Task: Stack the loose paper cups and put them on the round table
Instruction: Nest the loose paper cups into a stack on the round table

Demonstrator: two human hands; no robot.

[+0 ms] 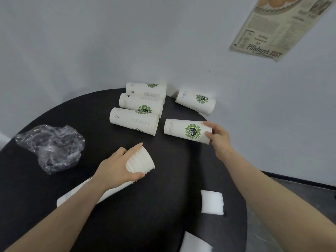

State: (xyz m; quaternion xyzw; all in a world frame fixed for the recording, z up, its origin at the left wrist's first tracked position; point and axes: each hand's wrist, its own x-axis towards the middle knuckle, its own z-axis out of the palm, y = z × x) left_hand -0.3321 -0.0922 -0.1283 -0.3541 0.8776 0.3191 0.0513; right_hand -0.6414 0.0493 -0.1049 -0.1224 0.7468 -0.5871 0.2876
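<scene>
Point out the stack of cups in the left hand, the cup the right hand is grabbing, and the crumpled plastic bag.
stack of cups [141,161]: head view, on the nested rims by the left hand.
cup [181,130]: head view, on its side wall near the green logo.
plastic bag [52,146]: head view, on its crumpled middle.

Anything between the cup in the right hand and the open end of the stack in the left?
Nothing visible. The right hand grips the cup by its rim; the left hand holds the stack, mouth toward it. Only bare round table lies between.
</scene>
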